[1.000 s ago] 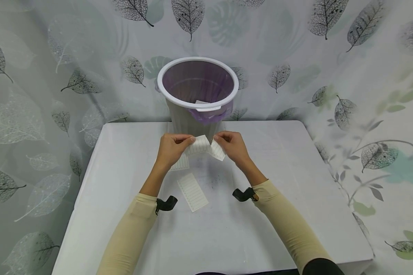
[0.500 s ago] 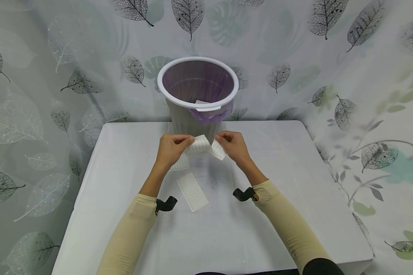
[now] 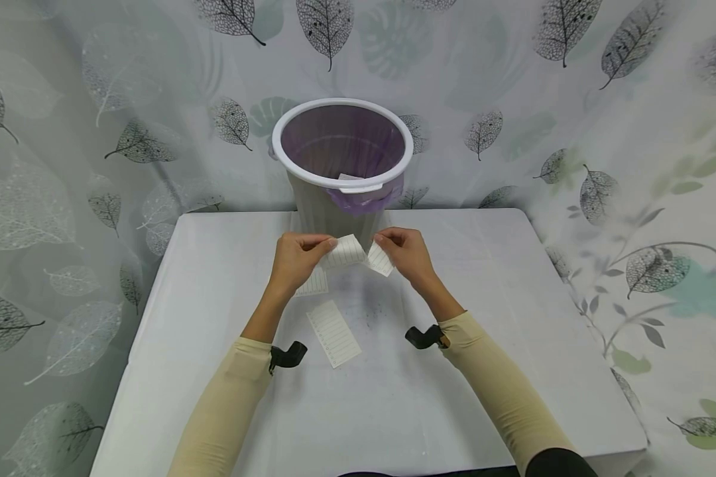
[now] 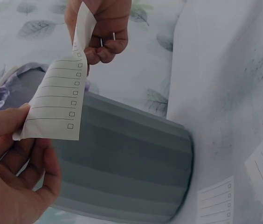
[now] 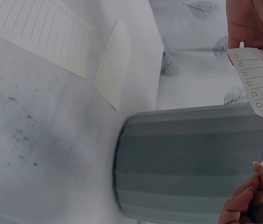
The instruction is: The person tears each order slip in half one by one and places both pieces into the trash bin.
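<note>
Both hands stretch a white checklist sheet [image 3: 344, 252] between them, in front of the bin. My left hand [image 3: 295, 260] pinches its left end between thumb and forefinger. The right end is pinched by my right hand [image 3: 407, 255]. Near the right hand the paper narrows and twists, and that end piece [image 3: 379, 260] hangs at an angle to the rest. Ruled lines and small boxes show on the paper [image 4: 54, 100] in the left wrist view. Below the hands, one lined sheet [image 3: 334, 333] lies flat on the table; another [image 3: 313, 283] lies partly hidden behind the left hand.
A grey bin [image 3: 328, 205] with a white rim and purple liner stands at the back of the white table [image 3: 483, 371]. A bit of white paper [image 3: 350, 177] shows inside it. A leaf-patterned curtain [image 3: 453, 79] hangs behind and beside the table.
My right hand has shifted very slightly to the right, and the sheet's right end has moved with it. The left hand stays in place, and the loose sheets have not moved.
</note>
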Available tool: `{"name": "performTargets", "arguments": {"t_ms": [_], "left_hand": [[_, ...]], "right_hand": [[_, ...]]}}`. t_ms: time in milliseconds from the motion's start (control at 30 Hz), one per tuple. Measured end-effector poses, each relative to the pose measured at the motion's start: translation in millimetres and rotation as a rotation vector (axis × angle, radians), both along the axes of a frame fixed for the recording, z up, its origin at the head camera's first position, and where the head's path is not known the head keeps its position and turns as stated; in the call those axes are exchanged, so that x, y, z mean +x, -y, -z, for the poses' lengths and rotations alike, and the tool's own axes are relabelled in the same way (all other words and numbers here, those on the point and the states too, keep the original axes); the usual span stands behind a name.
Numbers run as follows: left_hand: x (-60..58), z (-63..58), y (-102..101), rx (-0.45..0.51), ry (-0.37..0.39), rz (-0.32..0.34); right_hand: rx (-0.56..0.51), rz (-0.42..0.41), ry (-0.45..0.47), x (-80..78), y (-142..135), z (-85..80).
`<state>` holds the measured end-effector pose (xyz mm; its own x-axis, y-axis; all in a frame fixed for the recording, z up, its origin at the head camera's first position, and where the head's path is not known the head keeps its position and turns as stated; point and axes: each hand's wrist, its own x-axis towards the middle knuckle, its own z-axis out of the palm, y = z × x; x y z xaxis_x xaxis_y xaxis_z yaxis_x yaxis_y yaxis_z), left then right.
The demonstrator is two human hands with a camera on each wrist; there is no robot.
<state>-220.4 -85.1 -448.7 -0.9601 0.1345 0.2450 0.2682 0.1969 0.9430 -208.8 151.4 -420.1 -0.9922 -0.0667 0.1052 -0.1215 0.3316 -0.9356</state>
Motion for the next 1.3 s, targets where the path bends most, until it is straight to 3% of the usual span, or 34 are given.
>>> {"name": "performTargets", "arguments": {"t_ms": [1300], "left_hand": [[1.8, 3.1, 2.8, 0.034, 0.018, 0.008]], "right_hand": [[0.020, 0.038, -0.005, -0.5, -6.6, 5.2]]}}
